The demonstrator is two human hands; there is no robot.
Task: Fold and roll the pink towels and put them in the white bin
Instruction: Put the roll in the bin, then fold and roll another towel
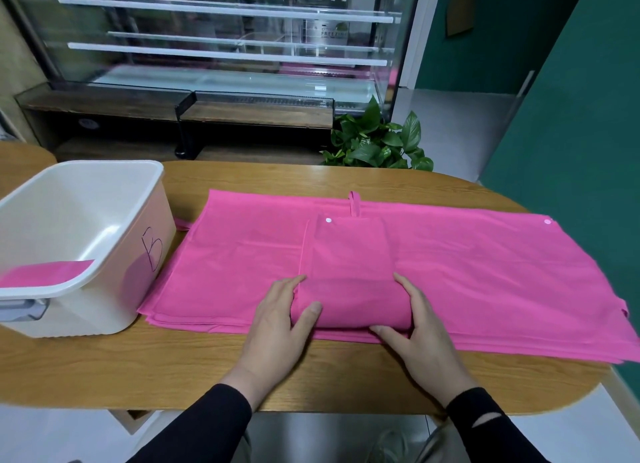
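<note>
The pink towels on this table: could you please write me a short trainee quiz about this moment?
1. True or false: the white bin already holds something pink.
2. Which hand has its thumb on top of the rolled end of the folded towel? A) left hand B) right hand C) neither
3. Fill in: the folded towel lies on a ____ of flat pink towels.

Key
1. True: a pink piece shows in the bin's near left corner.
2. A: the left thumb lies on the roll; the right thumb lies at its near edge.
3. stack
</note>
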